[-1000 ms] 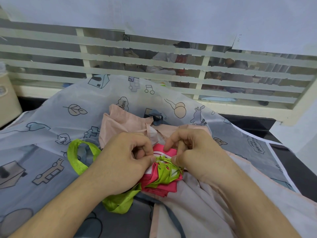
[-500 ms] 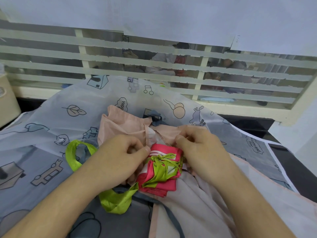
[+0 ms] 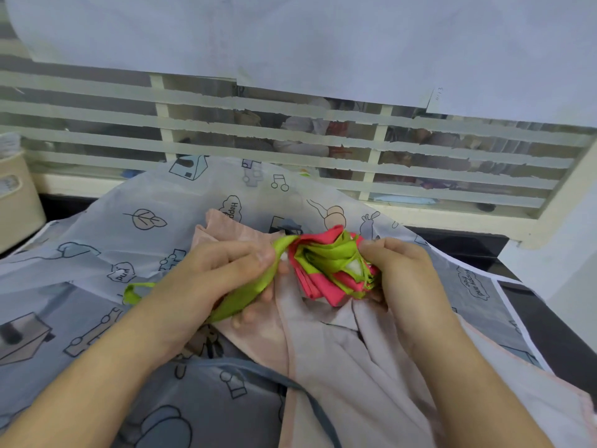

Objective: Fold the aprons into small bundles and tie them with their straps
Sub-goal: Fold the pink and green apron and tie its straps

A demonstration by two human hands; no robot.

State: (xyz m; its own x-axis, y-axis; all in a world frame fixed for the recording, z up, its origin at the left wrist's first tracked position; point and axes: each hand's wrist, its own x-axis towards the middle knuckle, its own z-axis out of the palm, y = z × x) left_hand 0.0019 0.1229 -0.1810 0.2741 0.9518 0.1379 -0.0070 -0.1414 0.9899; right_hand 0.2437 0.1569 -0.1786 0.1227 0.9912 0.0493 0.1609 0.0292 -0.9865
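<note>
A small pink apron bundle (image 3: 326,273) wrapped in lime-green strap is lifted above the cloth pile at centre. My right hand (image 3: 399,270) grips the bundle's right side, fingers curled round it. My left hand (image 3: 210,279) pinches the loose green strap (image 3: 255,292), which runs taut from the bundle down through my fingers. The strap's free end loops out to the left (image 3: 132,294).
A pale pink apron (image 3: 326,347) and a translucent grey apron printed with cartoons (image 3: 106,240) lie spread under my hands over a dark counter (image 3: 546,321). A beige container (image 3: 16,202) stands at far left. A striped frosted window runs behind.
The bundle has been lifted and turned up toward the right. My left hand has drawn the green strap taut to the left, and the big loose loop at left has shrunk.
</note>
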